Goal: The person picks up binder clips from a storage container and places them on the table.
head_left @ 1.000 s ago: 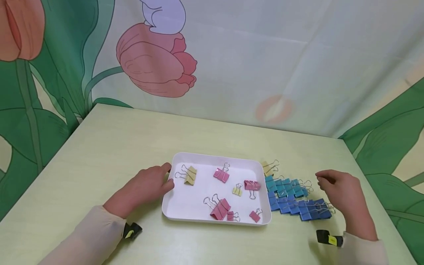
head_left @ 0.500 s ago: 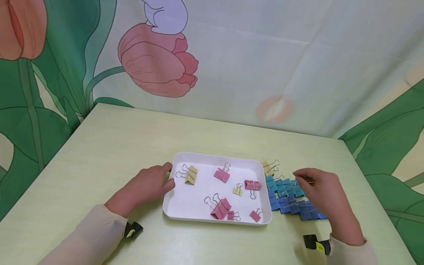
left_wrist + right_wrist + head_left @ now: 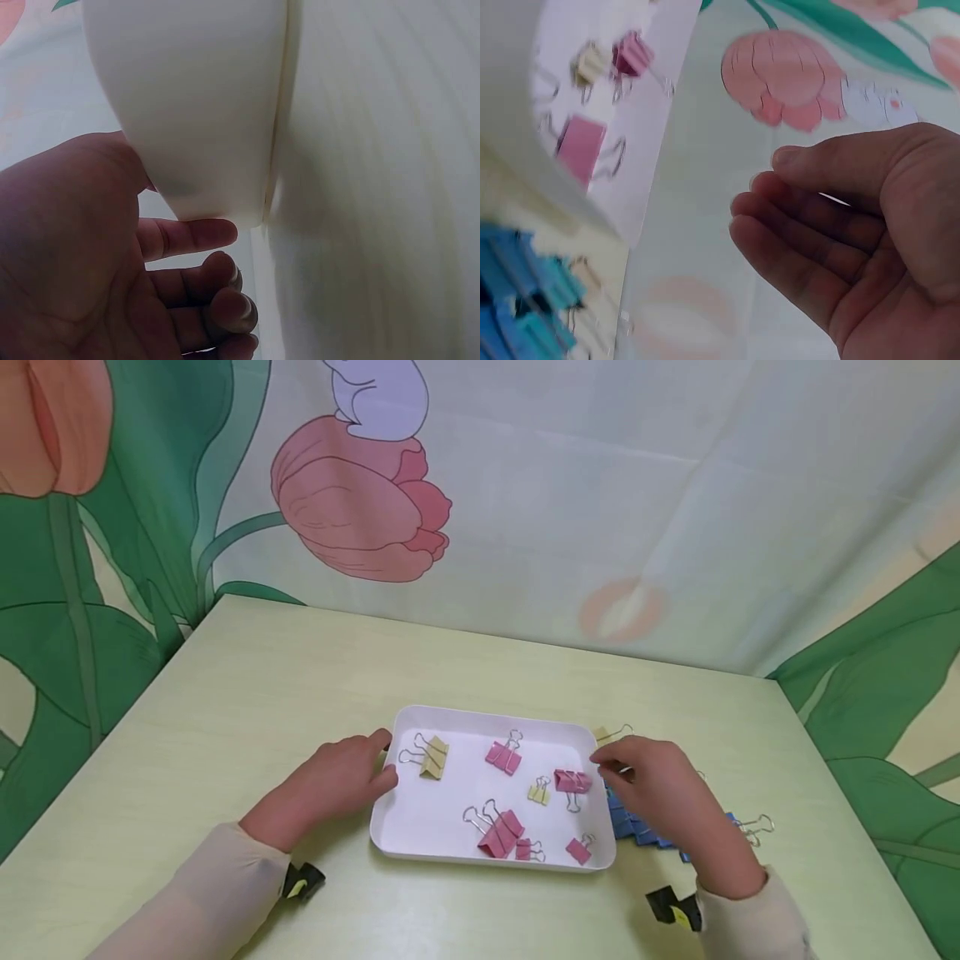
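A white tray (image 3: 431, 818) lies on the table with pink and yellow binder clips inside. My left hand (image 3: 333, 781) holds its left rim between thumb and fingers; the left wrist view shows the index finger against the outer wall, the other fingers bent below. My right hand (image 3: 663, 785) hovers at the tray's right edge, beside a pink binder clip (image 3: 572, 780). In the right wrist view its fingers (image 3: 787, 262) are loosely bent, thumb close to the index tip, and nothing is seen between them. It partly hides the blue binder clips (image 3: 622, 818) beside the tray.
Teal binder clips (image 3: 551, 337) lie by the blue ones, right of the tray. A yellow binder clip (image 3: 603, 734) rests behind them at the tray's right side. A printed curtain (image 3: 510, 527) hangs along the table's back edge.
My right hand has swept left from beyond the blue and teal binder clips to the tray's right edge. The left hand and the tray have stayed in place.
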Tool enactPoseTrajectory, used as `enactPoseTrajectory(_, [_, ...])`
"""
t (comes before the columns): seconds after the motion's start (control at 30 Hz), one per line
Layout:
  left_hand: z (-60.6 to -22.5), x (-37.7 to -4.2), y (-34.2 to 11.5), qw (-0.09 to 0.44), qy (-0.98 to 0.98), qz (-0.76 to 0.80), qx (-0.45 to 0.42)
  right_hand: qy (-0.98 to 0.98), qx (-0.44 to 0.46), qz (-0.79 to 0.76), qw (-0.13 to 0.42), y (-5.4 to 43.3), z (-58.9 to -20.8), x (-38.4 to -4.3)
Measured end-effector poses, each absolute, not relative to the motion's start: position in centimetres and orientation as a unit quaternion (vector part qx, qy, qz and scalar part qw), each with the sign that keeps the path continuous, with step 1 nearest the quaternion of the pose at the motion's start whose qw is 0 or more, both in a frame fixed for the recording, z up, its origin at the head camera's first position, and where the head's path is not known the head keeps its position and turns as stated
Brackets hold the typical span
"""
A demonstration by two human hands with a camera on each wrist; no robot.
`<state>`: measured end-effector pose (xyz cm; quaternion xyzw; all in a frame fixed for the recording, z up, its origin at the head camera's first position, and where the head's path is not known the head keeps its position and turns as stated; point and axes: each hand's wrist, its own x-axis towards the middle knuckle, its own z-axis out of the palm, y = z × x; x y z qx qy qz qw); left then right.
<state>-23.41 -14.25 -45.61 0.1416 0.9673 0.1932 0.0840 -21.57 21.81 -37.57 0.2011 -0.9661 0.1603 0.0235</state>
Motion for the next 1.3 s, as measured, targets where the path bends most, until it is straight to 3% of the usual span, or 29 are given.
enactPoseTrajectory(0.43, [-45.6,-23.4,-14.2,0.089,0.966,0.2,0.14,-0.949,0.309,0.06,-0.018,16.5,-38.3,-23.1])
enactPoseTrajectory(0.73, [-45.6,-23.4,-14.0,0.08,0.965,0.202,0.148,-0.961,0.251,0.032,-0.114,15.5,-40.3,-24.8])
enactPoseTrajectory(1.1, [-45.8,-23.3,-14.3,0.076,0.967,0.195,0.143,-0.965,0.22,0.029,-0.139,15.3,-41.4,-25.1])
enactPoseTrajectory(1.3, [-45.9,-23.2,-14.5,0.07,0.968,0.194,0.142,-0.96,0.248,0.023,-0.128,14.9,-41.1,-25.1])
